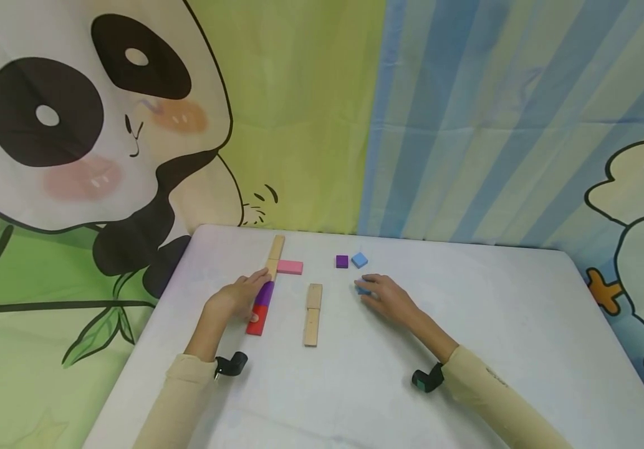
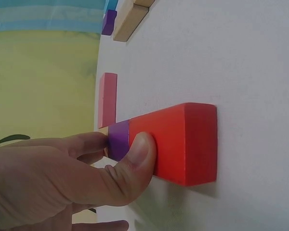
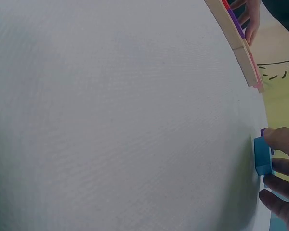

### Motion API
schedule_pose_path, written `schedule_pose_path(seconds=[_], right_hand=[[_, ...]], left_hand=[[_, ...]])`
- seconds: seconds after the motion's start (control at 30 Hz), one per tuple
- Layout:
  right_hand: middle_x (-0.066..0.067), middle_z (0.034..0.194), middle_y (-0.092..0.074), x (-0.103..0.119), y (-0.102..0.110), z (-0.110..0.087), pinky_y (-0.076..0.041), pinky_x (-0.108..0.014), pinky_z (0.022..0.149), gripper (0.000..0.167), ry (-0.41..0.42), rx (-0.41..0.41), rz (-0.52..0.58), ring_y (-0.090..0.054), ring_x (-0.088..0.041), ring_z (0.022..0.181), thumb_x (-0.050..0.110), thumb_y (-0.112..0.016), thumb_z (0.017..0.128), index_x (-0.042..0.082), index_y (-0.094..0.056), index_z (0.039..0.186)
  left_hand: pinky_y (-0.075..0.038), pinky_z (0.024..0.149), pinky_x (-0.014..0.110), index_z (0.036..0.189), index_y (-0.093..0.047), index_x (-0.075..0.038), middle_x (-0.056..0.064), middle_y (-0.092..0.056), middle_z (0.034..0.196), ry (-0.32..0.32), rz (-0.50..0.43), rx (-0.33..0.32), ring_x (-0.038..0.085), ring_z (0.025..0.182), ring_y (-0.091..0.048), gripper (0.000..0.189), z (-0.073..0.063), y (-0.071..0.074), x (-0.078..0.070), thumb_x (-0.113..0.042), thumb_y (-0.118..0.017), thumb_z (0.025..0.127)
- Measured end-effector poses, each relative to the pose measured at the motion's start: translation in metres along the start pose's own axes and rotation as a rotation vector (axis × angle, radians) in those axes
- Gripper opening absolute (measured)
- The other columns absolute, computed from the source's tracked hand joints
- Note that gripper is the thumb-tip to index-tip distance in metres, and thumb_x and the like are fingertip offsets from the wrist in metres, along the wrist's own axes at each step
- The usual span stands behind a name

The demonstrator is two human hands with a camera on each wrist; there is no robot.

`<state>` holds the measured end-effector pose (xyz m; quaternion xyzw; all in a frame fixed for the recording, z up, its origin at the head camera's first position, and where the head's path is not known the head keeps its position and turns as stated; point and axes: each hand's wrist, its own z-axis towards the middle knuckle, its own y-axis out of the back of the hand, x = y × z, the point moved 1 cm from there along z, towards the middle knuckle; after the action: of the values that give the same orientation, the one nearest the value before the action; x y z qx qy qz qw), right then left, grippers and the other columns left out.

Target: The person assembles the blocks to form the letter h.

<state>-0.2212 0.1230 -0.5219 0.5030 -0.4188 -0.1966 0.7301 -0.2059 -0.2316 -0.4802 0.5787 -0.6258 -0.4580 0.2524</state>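
My left hand (image 1: 236,295) lies along a row of blocks on the table. Its thumb presses the red block (image 2: 171,144), and its fingertips touch the row farther up, beyond the purple block (image 2: 119,139). Past them the row continues with light wooden blocks (image 1: 276,248). A pink block (image 1: 290,267) sticks out sideways to the right of this row. My right hand (image 1: 391,299) has thumb and fingers around a small blue block (image 3: 262,156), partly hidden under the fingers in the head view.
Two plain wooden blocks (image 1: 312,327) lie end to end between the hands. Farther back are a small purple block (image 1: 341,262) and another blue block (image 1: 360,260). A printed curtain (image 1: 299,125) hangs behind the white table (image 1: 495,312).
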Motion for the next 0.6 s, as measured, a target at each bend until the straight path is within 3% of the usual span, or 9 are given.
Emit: schedule_pose_path(seconds=[0.27, 0.6], right_hand=[[-0.015, 0.124, -0.065, -0.0019, -0.0039, 0.0005, -0.053, -0.043, 0.097, 0.034, 0.048, -0.01, -0.08, -0.061, -0.03, 0.114, 0.011, -0.066, 0.091, 0.009, -0.066, 0.125], [-0.013, 0.114, -0.069, -0.0059, -0.0069, 0.0024, -0.055, -0.041, 0.092, 0.033, 0.095, -0.081, -0.071, -0.064, -0.028, 0.106, 0.007, -0.069, 0.088, 0.009, -0.069, 0.121]], left_hand=[[-0.052, 0.096, 0.05, 0.154, -0.024, -0.012, 0.009, -0.013, 0.164, 0.001, -0.011, 0.003, 0.041, 0.143, -0.031, 0.098, 0.0025, -0.0031, 0.0014, -0.014, -0.082, 0.075], [-0.051, 0.099, 0.051, 0.155, -0.022, -0.013, 0.008, -0.012, 0.165, 0.012, 0.004, 0.0, 0.04, 0.144, -0.03, 0.098, 0.0025, -0.0033, 0.0018, -0.015, -0.081, 0.076]])
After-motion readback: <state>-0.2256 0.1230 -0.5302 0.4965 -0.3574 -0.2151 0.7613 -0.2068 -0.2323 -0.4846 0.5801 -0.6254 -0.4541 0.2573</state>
